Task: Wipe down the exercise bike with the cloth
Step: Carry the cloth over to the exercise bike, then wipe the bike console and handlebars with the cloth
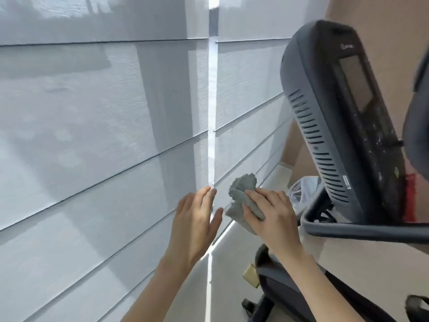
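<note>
Cloth (243, 201) is bunched in the right hand (271, 219), fingers clamped over it, lower centre of frame, off the exercise bike (325, 135), whose console fills the right side. Left hand (197, 219) is empty with fingers spread, just beside the cloth. Risk: the loose wad could slip or unfold mid-wipe, or press console buttons; the handlebar (371, 231) below could snag it.

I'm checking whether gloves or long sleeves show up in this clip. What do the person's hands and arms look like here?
Both are bare. The left hand and right hand wear no gloves, and I see no rings, watch or wristband. The forearms are uncovered all the way to the picture's lower edge, so no sleeve shows. Fingernails look short and unpainted.
</note>
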Demonstrator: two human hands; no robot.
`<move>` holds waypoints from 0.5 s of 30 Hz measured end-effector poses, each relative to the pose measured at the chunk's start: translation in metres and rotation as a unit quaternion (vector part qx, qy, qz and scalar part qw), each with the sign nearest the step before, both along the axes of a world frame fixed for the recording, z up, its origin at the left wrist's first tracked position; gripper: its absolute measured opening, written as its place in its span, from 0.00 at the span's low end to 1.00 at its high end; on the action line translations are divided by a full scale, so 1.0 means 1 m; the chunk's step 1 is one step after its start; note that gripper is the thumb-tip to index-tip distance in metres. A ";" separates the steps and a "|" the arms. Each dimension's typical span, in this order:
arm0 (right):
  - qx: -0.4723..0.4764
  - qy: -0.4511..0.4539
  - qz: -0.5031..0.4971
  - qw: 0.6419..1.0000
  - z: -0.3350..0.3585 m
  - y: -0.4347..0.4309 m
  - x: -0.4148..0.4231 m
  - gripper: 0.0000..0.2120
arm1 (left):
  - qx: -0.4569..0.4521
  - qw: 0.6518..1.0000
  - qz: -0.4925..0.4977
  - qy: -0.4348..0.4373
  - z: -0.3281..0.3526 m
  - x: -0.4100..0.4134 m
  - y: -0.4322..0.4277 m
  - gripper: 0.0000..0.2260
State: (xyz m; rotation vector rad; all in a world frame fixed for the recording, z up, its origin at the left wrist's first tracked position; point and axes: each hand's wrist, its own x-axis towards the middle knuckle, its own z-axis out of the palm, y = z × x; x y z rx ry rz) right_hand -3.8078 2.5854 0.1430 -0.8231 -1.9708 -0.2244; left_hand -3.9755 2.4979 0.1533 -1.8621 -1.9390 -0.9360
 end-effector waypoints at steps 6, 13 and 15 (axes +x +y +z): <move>0.025 0.020 -0.139 0.990 0.037 0.012 -0.007 0.13 | 0.076 0.981 -0.173 0.044 0.036 -0.033 0.074 0.16; 0.080 0.019 -0.273 0.958 0.075 -0.002 0.018 0.13 | 0.148 0.931 -0.325 0.079 0.075 -0.006 0.128 0.18; 0.094 0.008 -0.300 0.949 0.089 -0.007 0.028 0.12 | 0.162 0.917 -0.356 0.078 0.090 0.008 0.139 0.19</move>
